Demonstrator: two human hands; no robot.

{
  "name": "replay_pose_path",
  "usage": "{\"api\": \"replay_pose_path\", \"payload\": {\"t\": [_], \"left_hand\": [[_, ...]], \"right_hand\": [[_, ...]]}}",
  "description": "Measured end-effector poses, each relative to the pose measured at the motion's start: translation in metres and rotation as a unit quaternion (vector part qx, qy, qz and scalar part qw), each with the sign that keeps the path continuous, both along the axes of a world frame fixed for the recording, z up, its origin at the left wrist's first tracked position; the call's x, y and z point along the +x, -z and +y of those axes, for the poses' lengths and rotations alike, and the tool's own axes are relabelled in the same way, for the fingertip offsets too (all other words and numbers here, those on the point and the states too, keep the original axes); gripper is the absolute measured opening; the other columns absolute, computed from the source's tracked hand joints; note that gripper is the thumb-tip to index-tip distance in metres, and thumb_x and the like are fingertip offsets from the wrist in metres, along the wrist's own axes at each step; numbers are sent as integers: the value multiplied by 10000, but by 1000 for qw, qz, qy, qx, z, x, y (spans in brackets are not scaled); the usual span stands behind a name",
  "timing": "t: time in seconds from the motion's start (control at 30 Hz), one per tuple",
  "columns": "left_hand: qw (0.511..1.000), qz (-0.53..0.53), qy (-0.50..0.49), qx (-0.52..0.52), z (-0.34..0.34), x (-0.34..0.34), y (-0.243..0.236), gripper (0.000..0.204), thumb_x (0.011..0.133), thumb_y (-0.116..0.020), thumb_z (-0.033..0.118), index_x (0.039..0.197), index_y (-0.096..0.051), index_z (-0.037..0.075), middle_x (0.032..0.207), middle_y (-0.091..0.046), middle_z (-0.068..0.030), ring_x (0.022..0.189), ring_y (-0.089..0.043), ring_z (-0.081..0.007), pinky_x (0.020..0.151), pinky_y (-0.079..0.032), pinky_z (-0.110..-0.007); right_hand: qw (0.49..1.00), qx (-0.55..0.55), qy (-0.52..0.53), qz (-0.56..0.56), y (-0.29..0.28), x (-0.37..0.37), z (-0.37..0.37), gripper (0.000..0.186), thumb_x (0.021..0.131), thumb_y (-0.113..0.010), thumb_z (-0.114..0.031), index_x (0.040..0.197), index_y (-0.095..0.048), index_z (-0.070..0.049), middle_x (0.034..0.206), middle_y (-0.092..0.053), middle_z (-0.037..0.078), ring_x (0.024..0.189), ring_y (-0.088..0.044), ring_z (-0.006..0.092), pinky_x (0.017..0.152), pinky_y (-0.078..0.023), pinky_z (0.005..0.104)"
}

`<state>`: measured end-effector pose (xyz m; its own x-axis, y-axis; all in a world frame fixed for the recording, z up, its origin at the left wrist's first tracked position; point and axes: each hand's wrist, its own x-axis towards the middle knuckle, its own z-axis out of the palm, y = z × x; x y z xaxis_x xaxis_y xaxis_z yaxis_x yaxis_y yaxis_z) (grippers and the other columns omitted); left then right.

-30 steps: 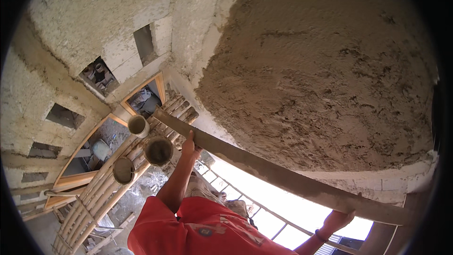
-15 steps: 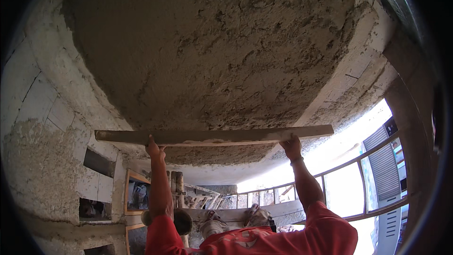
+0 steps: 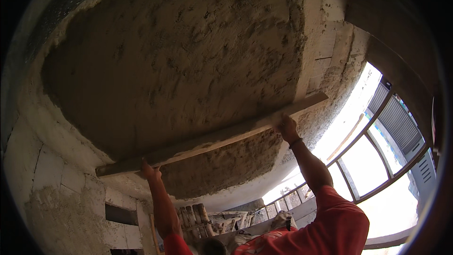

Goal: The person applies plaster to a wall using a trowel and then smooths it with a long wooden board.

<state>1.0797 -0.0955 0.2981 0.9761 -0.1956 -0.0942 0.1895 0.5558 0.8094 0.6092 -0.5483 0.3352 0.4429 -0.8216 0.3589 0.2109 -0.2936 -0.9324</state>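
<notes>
A long straightedge board [image 3: 214,142], its face smeared with mortar, lies across a broad patch of dark wet plaster [image 3: 184,61]. My left hand [image 3: 151,171] is closed on the board near its left end, thumb over the lower edge. Toward the right end my right hand [image 3: 286,129], with a dark band at the wrist, grips the same edge; its fingers are slightly blurred. The board slants, right end higher. Above it the plaster looks smoother at left and rough with pits at right; more rough plaster [image 3: 212,170] shows below it.
Pale block wall [image 3: 54,165] borders the plaster on the left, with a dark opening [image 3: 120,214] lower down. A railing [image 3: 347,179] curves along the bright right side. Wooden pieces [image 3: 196,219] stand below, near my legs.
The board has gone from nearly level to slanted, its right end up and its left end down, with both hands still on it. The view has also tilted.
</notes>
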Motion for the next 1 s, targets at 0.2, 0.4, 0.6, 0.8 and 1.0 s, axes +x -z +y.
{"api": "replay_pose_path", "payload": {"t": [0.2,0.4,0.6,0.8,1.0], "left_hand": [[997,43,-67,-7,-20,-35,-136,703,913,-611,382,1458,-285,80,1457,-325,-160,1319,-353,-367,1022,-353,-593],[996,-7,-83,-38,-22,-43,-243,662,918,-621,280,1420,-289,4,1340,-420,-185,1205,-471,-335,859,-507,-477],[991,-65,-89,-78,-26,-31,-361,560,900,-652,257,1347,-402,32,1251,-498,-136,1071,-545,-266,772,-526,-396],[991,-75,-64,-90,-34,-34,-462,467,917,-625,249,1275,-475,-10,1200,-527,-158,1064,-558,-278,803,-550,-401],[988,-118,-86,-50,-41,-56,-502,526,971,-528,282,1413,-321,87,1339,-390,-183,1087,-531,-339,818,-546,-402]], "right_hand": [[961,219,-48,-159,-87,0,-3,324,985,-491,-344,1099,-614,-67,935,-647,40,807,-637,150,653,-542,295],[987,83,-21,-138,-203,-1,-8,384,908,-619,-278,1167,-552,-3,950,-644,103,832,-655,187,682,-577,305],[821,-476,275,154,-321,-11,-49,723,788,-781,-255,1382,-421,-55,1093,-658,169,952,-674,267,789,-559,337],[800,-509,271,169,-427,-17,-56,782,804,-767,-306,1436,-358,-92,1151,-635,212,1051,-650,287,848,-543,346],[941,-330,31,65,-443,-31,-68,615,902,-633,-132,1429,-341,-5,1172,-629,167,1036,-649,231,816,-564,307]]}}
